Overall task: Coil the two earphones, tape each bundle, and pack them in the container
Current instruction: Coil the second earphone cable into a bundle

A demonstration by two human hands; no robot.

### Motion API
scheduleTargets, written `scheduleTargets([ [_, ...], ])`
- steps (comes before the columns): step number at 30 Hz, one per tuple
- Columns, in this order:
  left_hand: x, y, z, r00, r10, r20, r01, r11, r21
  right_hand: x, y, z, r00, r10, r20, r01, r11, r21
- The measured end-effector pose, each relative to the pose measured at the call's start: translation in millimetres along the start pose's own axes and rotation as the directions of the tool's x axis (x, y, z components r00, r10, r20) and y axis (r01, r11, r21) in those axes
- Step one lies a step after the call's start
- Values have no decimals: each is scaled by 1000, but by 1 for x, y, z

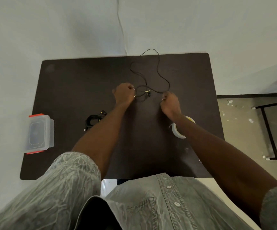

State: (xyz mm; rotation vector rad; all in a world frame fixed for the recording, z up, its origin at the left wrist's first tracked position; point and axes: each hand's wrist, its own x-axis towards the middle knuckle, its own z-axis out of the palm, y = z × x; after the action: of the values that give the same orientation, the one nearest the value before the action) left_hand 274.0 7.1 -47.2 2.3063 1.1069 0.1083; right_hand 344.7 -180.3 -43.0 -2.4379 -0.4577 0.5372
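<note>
A black earphone cable (158, 70) lies in loose loops across the far middle of the dark table (78, 83), one loop reaching past the far edge. My left hand (124, 93) is closed around a small coil of this cable with the earbuds beside it. My right hand (170, 103) pinches the same cable further along, to the right. A second black earphone (93, 120) lies bundled on the table, left of my left forearm. A white roll of tape (177, 130) sits under my right forearm, partly hidden. The clear container (39, 133) with red clips stands closed at the table's left edge.
The table stands against a pale wall, with a thin white cord (122, 27) running down it. To the right is a speckled floor and a black metal frame (270, 130). My grey patterned shirt fills the bottom of the view.
</note>
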Motion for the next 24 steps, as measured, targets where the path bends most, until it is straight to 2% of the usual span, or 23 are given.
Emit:
scheduleTargets([
  [1, -2, 2, -4, 996, -85, 1, 82, 961, -264, 1, -3, -2, 1000, 13, -4, -13, 1000, 25],
  [2, -6, 6, -10, 990, -137, 27, 134, 874, -467, 2, -5, -2, 999, 31, -10, -31, 997, 67],
  [3, -11, 10, -17, 986, -157, 61, 163, 793, -587, 3, -8, -2, 998, 66, -7, -65, 991, 121],
  [5, -18, 15, -35, 975, -146, 167, 221, 680, -699, 4, -17, -4, 993, 113, -10, -108, 969, 223],
  [8, -21, 21, -65, 952, -46, 301, 262, 630, -731, 8, -30, -3, 996, 87, 15, -87, 949, 304],
  [11, -23, 28, -93, 917, 54, 395, 246, 702, -668, 5, -52, -4, 995, -87, 52, 66, 943, 327],
  [13, -26, 29, -105, 885, 105, 453, 275, 668, -691, 0, -67, -6, 976, -174, 134, 102, 900, 424],
  [16, -28, 29, -120, 882, 164, 441, 262, 607, -750, -5, -90, -14, 947, -253, 198, 104, 825, 556],
  [18, -33, 29, -127, 896, 169, 410, 237, 599, -765, -11, -99, -22, 940, -280, 195, 119, 806, 580],
  [20, -35, 28, -128, 934, 117, 337, 189, 639, -746, -13, -104, -33, 936, -296, 191, 136, 803, 580],
  [22, -32, 22, -127, 965, 57, 256, 150, 680, -717, -13, -105, -46, 932, -302, 202, 104, 755, 647],
  [24, -33, 17, -127, 964, 41, 264, 172, 660, -731, -15, -108, -59, 946, -268, 184, 58, 694, 718],
])
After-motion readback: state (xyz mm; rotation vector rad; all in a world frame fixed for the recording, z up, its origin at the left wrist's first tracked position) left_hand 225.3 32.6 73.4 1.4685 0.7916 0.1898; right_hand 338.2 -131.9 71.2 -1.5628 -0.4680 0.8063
